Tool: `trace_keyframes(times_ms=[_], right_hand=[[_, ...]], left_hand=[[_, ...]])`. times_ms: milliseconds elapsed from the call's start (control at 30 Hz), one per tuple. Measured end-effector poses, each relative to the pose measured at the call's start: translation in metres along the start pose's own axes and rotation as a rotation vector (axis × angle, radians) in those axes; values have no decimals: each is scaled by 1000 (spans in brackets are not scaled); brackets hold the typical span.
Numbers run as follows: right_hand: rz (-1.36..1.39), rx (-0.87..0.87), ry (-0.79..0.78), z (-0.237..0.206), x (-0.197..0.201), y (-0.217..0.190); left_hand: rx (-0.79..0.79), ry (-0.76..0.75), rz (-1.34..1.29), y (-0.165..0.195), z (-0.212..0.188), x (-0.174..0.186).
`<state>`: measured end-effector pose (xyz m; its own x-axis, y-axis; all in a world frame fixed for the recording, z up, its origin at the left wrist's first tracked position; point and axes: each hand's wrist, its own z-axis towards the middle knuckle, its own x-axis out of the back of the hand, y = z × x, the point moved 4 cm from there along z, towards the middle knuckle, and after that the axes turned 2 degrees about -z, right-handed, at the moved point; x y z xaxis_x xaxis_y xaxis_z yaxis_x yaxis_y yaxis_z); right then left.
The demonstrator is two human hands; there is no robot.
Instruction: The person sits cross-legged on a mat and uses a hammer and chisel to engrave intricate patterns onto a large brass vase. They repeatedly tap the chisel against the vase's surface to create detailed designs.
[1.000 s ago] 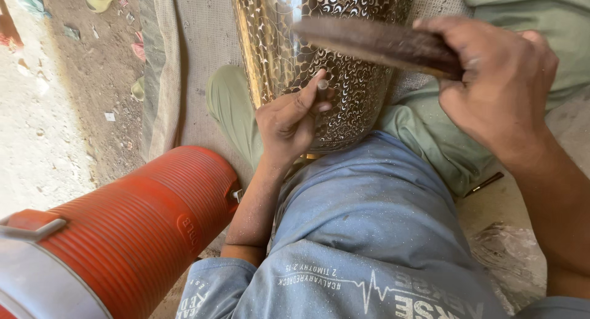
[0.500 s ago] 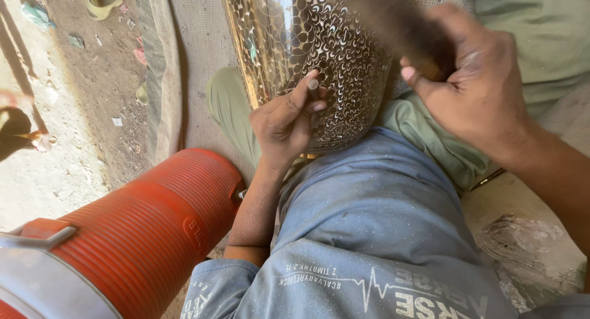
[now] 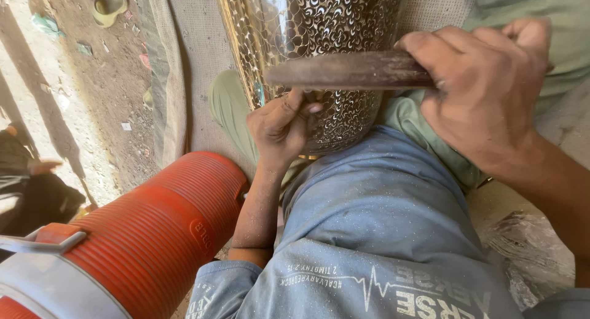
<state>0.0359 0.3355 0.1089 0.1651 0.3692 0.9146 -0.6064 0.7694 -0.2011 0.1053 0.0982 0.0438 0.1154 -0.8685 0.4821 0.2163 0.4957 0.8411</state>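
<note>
A tall metal vessel (image 3: 326,30), covered in fine engraved scroll pattern, rests against my lap. My left hand (image 3: 279,125) presses against its lower side with fingers pinched tight, seemingly round a small chisel that is mostly hidden. My right hand (image 3: 485,91) grips a dark, worn wooden stick (image 3: 344,70), held level just above the left hand and across the vessel. My blue shirt (image 3: 381,233) fills the lower middle.
An orange ribbed drinks cooler (image 3: 147,233) with a grey lid lies at the lower left beside my left arm. Green cloth (image 3: 227,104) lies under the vessel. Dusty ground with litter and a green slipper (image 3: 110,5) lies left, where another person in dark clothes (image 3: 31,184) sits.
The stick swung down onto the pinched left hand half a second ago and is now raised level again. The left hand stayed on the vessel. The person at left came further into view.
</note>
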Motion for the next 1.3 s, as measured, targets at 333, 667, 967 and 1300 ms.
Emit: trace_keyframes(times_ms=[333, 667, 967, 1300], right_hand=[[622, -474, -177, -11, -11, 9], [697, -476, -154, -9, -11, 6], [498, -262, -100, -3, -10, -7], [961, -447, -116, -5, -20, -14]], left_hand=[[52, -34, 38, -1, 1, 1], [27, -48, -21, 3, 4, 1], [47, -60, -62, -3, -2, 3], [-7, -79, -61, -9, -5, 6]])
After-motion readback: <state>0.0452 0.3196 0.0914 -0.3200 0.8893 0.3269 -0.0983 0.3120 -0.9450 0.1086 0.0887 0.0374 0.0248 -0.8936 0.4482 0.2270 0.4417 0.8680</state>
